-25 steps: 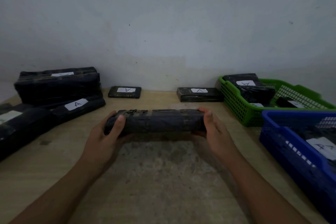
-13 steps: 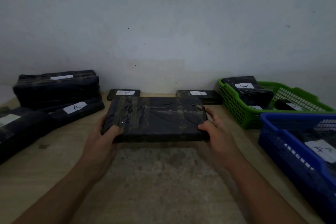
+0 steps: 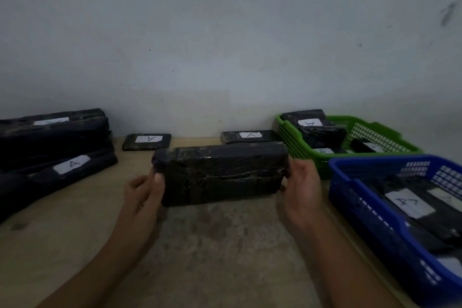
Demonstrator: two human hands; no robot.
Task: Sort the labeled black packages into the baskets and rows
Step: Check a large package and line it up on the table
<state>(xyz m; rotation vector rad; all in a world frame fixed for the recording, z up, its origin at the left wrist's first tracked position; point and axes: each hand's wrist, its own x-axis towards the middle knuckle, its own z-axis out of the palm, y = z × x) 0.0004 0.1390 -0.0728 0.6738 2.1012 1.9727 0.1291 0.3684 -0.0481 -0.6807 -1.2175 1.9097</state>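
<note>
I hold a black wrapped package (image 3: 221, 174) above the middle of the table, its broad taped side tilted up toward me; no label shows on it. My left hand (image 3: 147, 191) grips its left end and my right hand (image 3: 301, 184) grips its right end. Two small flat packages with white labels lie by the wall: one (image 3: 147, 141) at centre left, the other (image 3: 248, 136) just behind the held package. A green basket (image 3: 290, 142) and a blue basket (image 3: 370, 217) on the right hold labeled packages.
Large black packages (image 3: 53, 137) are stacked at the left, with a long labeled one (image 3: 72, 166) lying in front of them. The wooden table (image 3: 212, 245) stretches toward me between my arms. A pale wall closes off the back.
The package has turned in my hands from edge-on, to lying flat, to its broad side tilted up at me. It has also shifted slightly right.
</note>
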